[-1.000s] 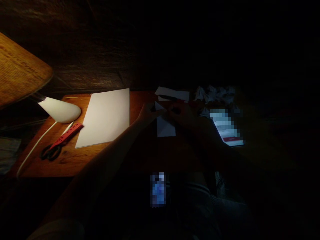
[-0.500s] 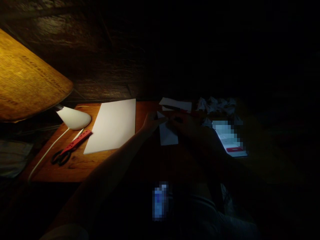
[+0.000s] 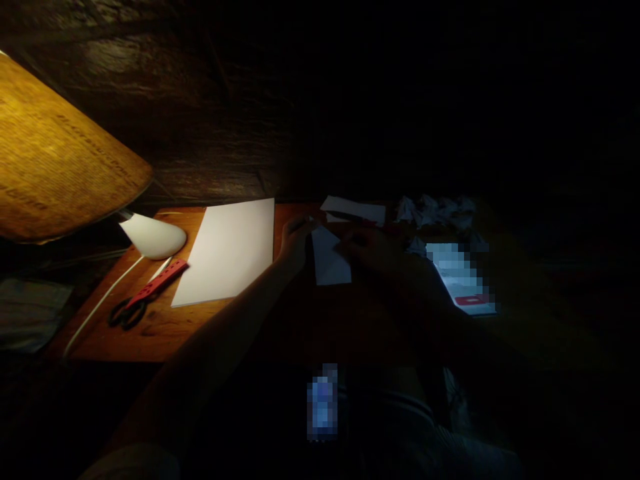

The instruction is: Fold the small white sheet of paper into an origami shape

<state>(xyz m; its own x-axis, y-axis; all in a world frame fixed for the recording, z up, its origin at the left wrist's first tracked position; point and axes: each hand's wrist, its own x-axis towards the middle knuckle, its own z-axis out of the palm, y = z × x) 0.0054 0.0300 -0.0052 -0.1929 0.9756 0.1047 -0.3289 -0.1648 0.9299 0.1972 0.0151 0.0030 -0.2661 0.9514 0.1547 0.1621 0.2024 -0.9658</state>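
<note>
A small white piece of paper [image 3: 331, 263] with a pointed, folded-looking top is held over the dark middle of the table. My left hand [image 3: 296, 239] pinches it at its upper left corner. On the right edge of the paper, the curled fingers of my right hand [image 3: 367, 248] close in a pinch, though deep shadow blurs the fingertips. Just behind my hands lie white paper strips [image 3: 343, 205] with a dark, pen-like thing [image 3: 350, 217] across them. Several small folded white paper pieces [image 3: 435, 212] are grouped at the back right.
A large white sheet [image 3: 230, 250] lies on the wooden table [image 3: 170, 340]. Left of it are black-handled scissors [image 3: 127, 312], a red strip with cut-outs [image 3: 159, 282] and a lamp [image 3: 153, 237] with its cord. A lit phone [image 3: 460, 280] lies to the right.
My left hand has shifted slightly left and up, to the paper's upper corner. The paper has moved a little left, and more of its upper face shows between my hands.
</note>
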